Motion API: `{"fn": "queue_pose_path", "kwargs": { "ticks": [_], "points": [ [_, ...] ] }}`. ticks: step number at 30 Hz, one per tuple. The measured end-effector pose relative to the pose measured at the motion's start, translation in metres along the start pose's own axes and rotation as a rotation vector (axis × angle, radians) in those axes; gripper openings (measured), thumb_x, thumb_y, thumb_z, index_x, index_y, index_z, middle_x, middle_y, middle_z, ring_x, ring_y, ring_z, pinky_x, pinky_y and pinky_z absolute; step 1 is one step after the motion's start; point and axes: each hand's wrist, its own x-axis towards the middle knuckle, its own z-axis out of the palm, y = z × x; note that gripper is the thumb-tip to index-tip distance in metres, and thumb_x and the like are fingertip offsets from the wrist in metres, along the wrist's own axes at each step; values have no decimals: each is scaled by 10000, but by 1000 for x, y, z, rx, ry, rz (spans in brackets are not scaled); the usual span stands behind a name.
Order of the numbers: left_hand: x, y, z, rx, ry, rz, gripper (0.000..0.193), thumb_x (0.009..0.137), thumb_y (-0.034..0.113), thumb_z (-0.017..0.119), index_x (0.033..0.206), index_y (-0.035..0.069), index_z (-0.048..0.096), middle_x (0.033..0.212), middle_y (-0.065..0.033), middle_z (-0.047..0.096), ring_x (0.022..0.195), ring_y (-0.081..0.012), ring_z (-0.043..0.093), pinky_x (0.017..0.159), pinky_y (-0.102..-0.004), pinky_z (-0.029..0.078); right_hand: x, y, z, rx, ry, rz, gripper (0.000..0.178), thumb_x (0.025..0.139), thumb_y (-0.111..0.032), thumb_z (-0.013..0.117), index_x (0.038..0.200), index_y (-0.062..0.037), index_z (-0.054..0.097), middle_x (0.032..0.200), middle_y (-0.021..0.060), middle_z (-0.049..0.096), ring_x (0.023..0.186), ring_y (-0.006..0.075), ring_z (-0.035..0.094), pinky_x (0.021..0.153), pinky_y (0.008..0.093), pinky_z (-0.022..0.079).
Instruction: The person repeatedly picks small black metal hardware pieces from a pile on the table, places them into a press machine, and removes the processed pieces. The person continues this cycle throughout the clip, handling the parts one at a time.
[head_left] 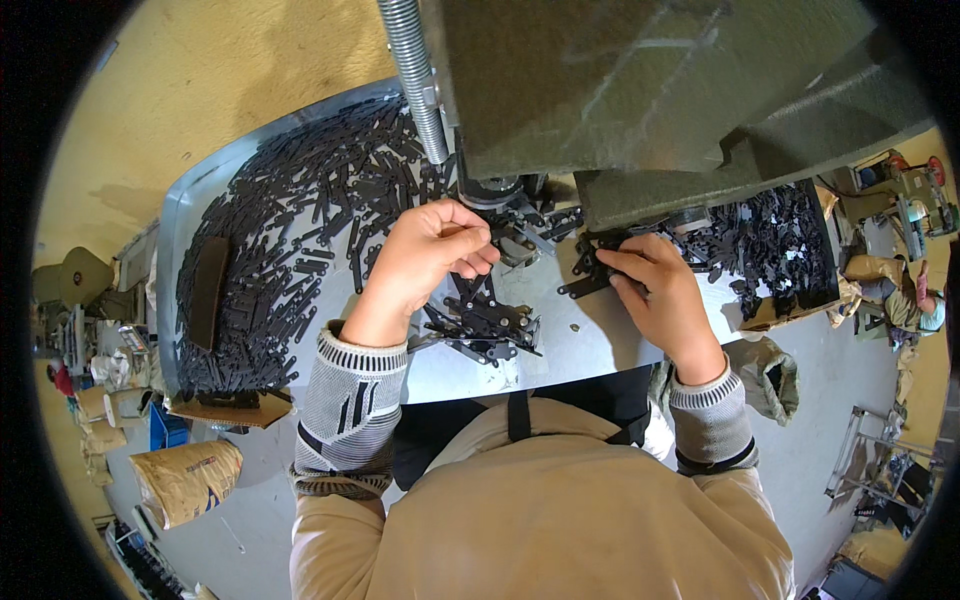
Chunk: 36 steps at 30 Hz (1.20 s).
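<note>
My left hand (437,246) is closed in front of the machine's tooling (490,190), its fingers curled and thumb pressed in. Whatever it may hold is too small to make out. My right hand (660,290) pinches among black flat metal strips (587,286) with holes in their ends, at the near edge of the right-hand pile; its thumb and forefinger are closed on one of them. Below my left hand, between the two hands, lies a loose heap of joined black strips (490,325) on the metal table (590,345).
A large dark green machine body (650,90) overhangs the table, with a coil spring (412,75) at its left. Countless black strips (270,230) fill the table's left side around a brown block (208,293). More black parts (770,250) pile up at right. Another person (915,300) sits far right.
</note>
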Motion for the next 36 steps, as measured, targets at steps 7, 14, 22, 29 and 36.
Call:
{"fn": "queue_pose_path", "kwargs": {
  "ticks": [7, 14, 22, 29, 36],
  "points": [
    [0, 0, -2, -62, 2, -8, 101, 916, 86, 653, 933, -10, 629, 817, -149, 704, 673, -172, 690, 594, -245, 550, 2, -2, 8, -67, 5, -37, 293, 711, -40, 764, 1001, -54, 726, 942, 84, 580, 883, 291, 550, 775, 377, 479],
    [-1, -2, -3, -141, 6, 97, 161, 949, 167, 644, 984, 10, 637, 779, -49, 661, 648, -77, 569, 593, -193, 448, 3, -2, 7, -14, -32, -36, 193, 694, -29, 772, 863, -25, 678, 959, 93, 590, 895, 305, 560, 770, 386, 491],
    [-6, -1, -4, -125, 237, 381, 76, 909, 53, 576, 974, 48, 615, 788, 29, 582, 688, -47, 540, 612, -187, 407, 36, -20, 17, 189, 18, 19, 158, 826, -76, 706, 955, -24, 631, 869, 133, 635, 734, 329, 609, 704, 397, 494],
    [-6, 1, -6, -97, 277, 374, 76, 891, 28, 587, 965, 25, 602, 781, 13, 595, 667, -60, 553, 601, -204, 420, 61, -29, 34, 98, -16, -56, 175, 849, -64, 701, 992, 24, 651, 872, 166, 680, 791, 307, 661, 690, 361, 509],
    [-2, 0, -6, 5, 227, 268, 107, 883, 21, 595, 989, 7, 590, 797, -6, 612, 694, -75, 585, 603, -205, 431, 52, -25, 29, 109, -42, 52, 137, 840, -62, 700, 951, 13, 671, 863, 152, 687, 791, 299, 664, 696, 362, 508]
  ]
}}
